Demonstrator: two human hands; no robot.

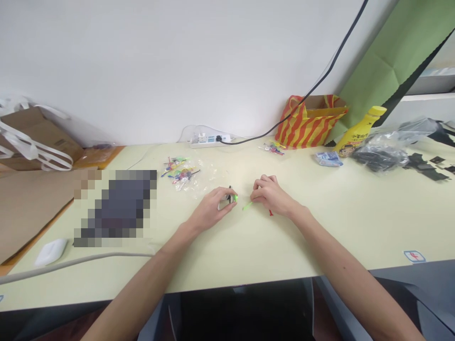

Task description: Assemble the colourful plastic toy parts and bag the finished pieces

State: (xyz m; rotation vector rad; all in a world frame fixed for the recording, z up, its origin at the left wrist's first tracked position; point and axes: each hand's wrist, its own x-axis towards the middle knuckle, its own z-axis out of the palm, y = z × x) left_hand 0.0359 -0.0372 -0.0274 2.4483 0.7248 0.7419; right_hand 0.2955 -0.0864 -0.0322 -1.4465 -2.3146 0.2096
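Between the thumb and fingers of my left hand (213, 206) is a small toy piece (235, 197) with white, black and bright green parts; its exact kind is too small to make out. My right hand (272, 195) pinches a thin light-green plastic stick (247, 205), whose free end points left and down, toward the other hand. The two hands are a short gap apart over the table. A small red plastic piece (271, 212) lies just below my right hand, partly hidden by it.
Colourful small plastic parts (183, 174) lie with clear wrappers behind my left hand. More such parts (273, 148) sit near a striped bag (313, 123). A power strip (209, 140) stands along the wall, a yellow bottle (360, 132) at right, a white mouse (51, 251) at left.
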